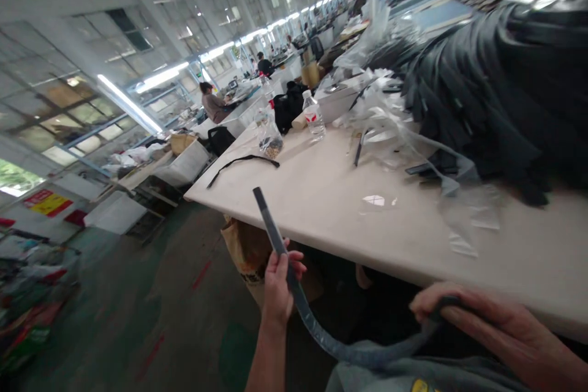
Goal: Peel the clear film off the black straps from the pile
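Note:
A long dark grey strap (316, 334) hangs in a curve between my two hands, in front of the table edge. My left hand (281, 278) pinches it near one end, which sticks up past the fingers over the tabletop. Further along, my right hand (482, 315) is closed around the strap, blurred by motion. A big heap of dark straps (482, 86) lies on the table at the right, with thin white plastic scraps (390, 122) beside it. One thin black strip (243, 160) lies alone on the far left of the table.
The pale tabletop (321, 196) stretches ahead and right. On it stand a plastic bottle (313, 117), a clear bag with small contents (271, 138) and a black bag (290, 107). Below its edge is a brown bag (245, 254). A person (212, 103) sits further back.

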A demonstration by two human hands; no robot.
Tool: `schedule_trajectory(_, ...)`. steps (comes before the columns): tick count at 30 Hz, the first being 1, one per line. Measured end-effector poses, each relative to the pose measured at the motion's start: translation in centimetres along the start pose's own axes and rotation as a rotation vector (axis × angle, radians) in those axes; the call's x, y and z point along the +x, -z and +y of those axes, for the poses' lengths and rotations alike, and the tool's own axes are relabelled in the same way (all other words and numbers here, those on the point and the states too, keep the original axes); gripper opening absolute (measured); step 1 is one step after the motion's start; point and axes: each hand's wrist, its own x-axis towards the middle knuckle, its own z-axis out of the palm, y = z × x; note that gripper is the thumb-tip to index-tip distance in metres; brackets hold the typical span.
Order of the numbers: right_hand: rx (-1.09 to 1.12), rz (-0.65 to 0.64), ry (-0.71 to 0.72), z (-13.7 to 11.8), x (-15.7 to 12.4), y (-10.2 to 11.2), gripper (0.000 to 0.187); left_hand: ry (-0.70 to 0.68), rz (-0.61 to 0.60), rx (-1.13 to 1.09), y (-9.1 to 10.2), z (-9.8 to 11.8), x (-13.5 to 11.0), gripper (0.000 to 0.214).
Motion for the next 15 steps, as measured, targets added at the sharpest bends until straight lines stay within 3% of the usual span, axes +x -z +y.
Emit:
schedule_trajectory(3, 0.064, 0.098, -0.115, -0.6, 0.6, 1.2, 0.021, 0.143, -0.444, 0.21, -4.0, -1.4, -2.0, 0.035)
schedule_trajectory(6, 0.136, 0.139, -0.135, -1.2, 0.6, 2.9, 0.025, 0.266, -0.718, 0.36, -7.1, -3.3, -3.4, 0.034)
schedule_trajectory(10, 0.224, 0.251, -0.096, -2.2, -0.6, 5.0, 0.027, 0.324, -0.911, 0.505, -9.7, -4.4, -4.5, 0.035)
schedule_trajectory(15, 0.263, 0.476, -0.131, -3.1, -2.6, 5.6, 0.025, 0.31, -1.068, 0.527, -12.7, -3.1, -5.5, 0.045)
